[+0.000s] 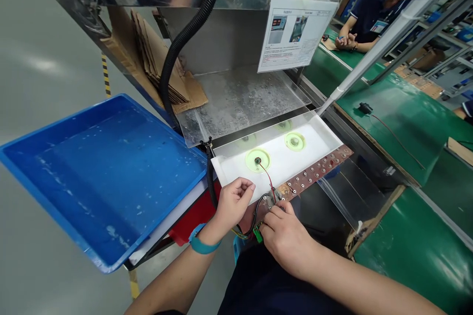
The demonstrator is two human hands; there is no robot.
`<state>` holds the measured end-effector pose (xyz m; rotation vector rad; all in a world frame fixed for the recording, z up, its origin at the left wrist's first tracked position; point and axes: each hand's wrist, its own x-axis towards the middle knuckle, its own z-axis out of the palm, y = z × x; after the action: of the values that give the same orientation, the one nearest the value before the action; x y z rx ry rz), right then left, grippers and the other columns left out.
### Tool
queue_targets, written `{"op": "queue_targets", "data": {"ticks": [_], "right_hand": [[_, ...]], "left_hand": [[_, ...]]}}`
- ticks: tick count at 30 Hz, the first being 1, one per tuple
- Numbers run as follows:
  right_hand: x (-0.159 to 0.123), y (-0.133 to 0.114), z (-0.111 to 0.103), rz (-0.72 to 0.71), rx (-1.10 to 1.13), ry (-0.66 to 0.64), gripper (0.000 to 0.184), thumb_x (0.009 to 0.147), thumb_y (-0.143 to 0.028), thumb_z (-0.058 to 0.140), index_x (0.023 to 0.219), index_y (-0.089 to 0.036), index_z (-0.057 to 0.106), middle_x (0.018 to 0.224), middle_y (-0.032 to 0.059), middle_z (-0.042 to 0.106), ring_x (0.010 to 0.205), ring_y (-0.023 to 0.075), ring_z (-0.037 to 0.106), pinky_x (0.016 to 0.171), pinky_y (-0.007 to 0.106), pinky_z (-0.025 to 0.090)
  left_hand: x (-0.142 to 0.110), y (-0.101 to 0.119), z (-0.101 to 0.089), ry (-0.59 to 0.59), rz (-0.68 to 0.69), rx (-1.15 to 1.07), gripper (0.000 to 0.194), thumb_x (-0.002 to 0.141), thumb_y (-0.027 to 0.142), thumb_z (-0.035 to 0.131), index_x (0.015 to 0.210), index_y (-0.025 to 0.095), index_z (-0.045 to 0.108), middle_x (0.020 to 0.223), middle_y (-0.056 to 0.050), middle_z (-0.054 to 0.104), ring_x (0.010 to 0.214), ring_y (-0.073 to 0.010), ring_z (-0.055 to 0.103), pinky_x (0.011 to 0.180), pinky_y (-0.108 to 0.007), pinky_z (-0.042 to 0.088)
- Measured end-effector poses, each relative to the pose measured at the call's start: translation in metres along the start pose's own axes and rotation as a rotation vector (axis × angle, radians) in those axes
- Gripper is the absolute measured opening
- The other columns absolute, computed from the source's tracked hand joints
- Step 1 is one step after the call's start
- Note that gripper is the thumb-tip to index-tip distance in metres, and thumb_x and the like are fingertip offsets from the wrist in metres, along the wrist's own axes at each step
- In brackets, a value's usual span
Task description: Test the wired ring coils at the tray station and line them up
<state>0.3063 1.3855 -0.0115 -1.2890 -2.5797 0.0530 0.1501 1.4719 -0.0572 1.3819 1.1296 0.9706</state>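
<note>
My left hand (233,203), with a teal wristband (204,240), hovers at the front of a white panel (236,177). Its fingers are curled in, thumb close to the index finger, and nothing shows between them. At the brown perforated strip (312,175), my right hand (286,236) pinches at the lower end of a thin red wire (269,177). That wire runs up to a small round circuit board (257,161) in a pale green ring (251,156) on the panel. A black cable (256,211) and a green connector (257,235) lie beside my right fingertips, which partly hide the wire's end.
A large blue tray (121,157) sits at left. Behind the panel are a metal shelf (240,103), folded cardboard (155,59), a black corrugated hose (172,64) and an instruction sheet (291,44). A second green ring (301,146) sits right. Another person (373,19) sits across a green bench (399,103).
</note>
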Motion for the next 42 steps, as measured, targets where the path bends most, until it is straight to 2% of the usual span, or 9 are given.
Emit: {"op": "queue_targets", "data": {"ticks": [13, 19, 23, 30, 36, 39, 42], "right_hand": [[0.01, -0.007, 0.002, -0.092, -0.111, -0.065, 0.013, 0.086, -0.011, 0.062, 0.074, -0.015, 0.061, 0.077, 0.0066, 0.053, 0.08, 0.0216, 0.043, 0.081, 0.043, 0.037], [0.006, -0.01, 0.007, -0.08, -0.118, -0.094, 0.013, 0.089, -0.013, 0.06, 0.076, -0.013, 0.062, 0.076, 0.0078, 0.055, 0.08, 0.022, 0.045, 0.083, 0.045, 0.038], [0.004, -0.012, 0.011, -0.063, -0.122, -0.083, 0.009, 0.087, -0.015, 0.061, 0.079, -0.012, 0.063, 0.079, 0.0101, 0.057, 0.082, 0.024, 0.047, 0.082, 0.046, 0.038], [0.002, -0.011, 0.014, -0.072, -0.132, -0.082, 0.009, 0.088, -0.015, 0.059, 0.08, -0.012, 0.063, 0.081, 0.0111, 0.059, 0.082, 0.0243, 0.048, 0.08, 0.044, 0.039], [0.002, -0.011, 0.015, -0.051, -0.121, -0.099, 0.01, 0.089, -0.017, 0.059, 0.08, -0.014, 0.062, 0.08, 0.0101, 0.058, 0.081, 0.0238, 0.048, 0.08, 0.044, 0.04], [0.003, -0.011, 0.02, -0.046, -0.136, -0.03, 0.015, 0.088, -0.02, 0.06, 0.075, -0.013, 0.062, 0.076, 0.0095, 0.057, 0.079, 0.0241, 0.049, 0.075, 0.043, 0.041], [0.002, -0.009, 0.035, -0.046, -0.132, 0.124, 0.021, 0.09, -0.02, 0.059, 0.069, -0.015, 0.06, 0.071, 0.0074, 0.055, 0.074, 0.022, 0.047, 0.072, 0.04, 0.04]], "left_hand": [[-0.001, 0.002, 0.001, 0.031, -0.017, -0.006, 0.021, 0.088, 0.036, 0.062, 0.081, 0.017, 0.063, 0.07, -0.001, 0.063, 0.064, -0.013, 0.058, 0.059, -0.022, 0.044], [0.003, -0.001, 0.0, 0.11, -0.065, -0.032, 0.025, 0.089, 0.042, 0.061, 0.081, 0.018, 0.061, 0.064, 0.002, 0.057, 0.054, -0.0107, 0.05, 0.052, -0.022, 0.04], [0.007, -0.003, 0.003, 0.182, -0.069, -0.028, 0.026, 0.087, 0.045, 0.062, 0.083, 0.019, 0.061, 0.065, 0.001, 0.058, 0.055, -0.0115, 0.051, 0.052, -0.022, 0.041], [0.006, -0.001, 0.005, 0.22, -0.078, -0.014, 0.029, 0.086, 0.048, 0.063, 0.084, 0.019, 0.061, 0.067, 0.0, 0.059, 0.056, -0.0125, 0.052, 0.052, -0.022, 0.041], [0.006, 0.002, 0.004, 0.209, -0.081, 0.006, 0.029, 0.087, 0.048, 0.062, 0.083, 0.019, 0.06, 0.068, 0.0, 0.058, 0.058, -0.0134, 0.052, 0.054, -0.023, 0.043], [0.006, -0.001, 0.004, 0.212, -0.074, 0.012, 0.032, 0.087, 0.051, 0.062, 0.083, 0.019, 0.06, 0.067, 0.0, 0.058, 0.057, -0.0133, 0.051, 0.053, -0.023, 0.041], [0.006, -0.007, 0.005, 0.226, -0.068, 0.011, 0.038, 0.085, 0.056, 0.062, 0.08, 0.019, 0.06, 0.065, 0.0, 0.057, 0.055, -0.0135, 0.05, 0.05, -0.023, 0.039]]}}
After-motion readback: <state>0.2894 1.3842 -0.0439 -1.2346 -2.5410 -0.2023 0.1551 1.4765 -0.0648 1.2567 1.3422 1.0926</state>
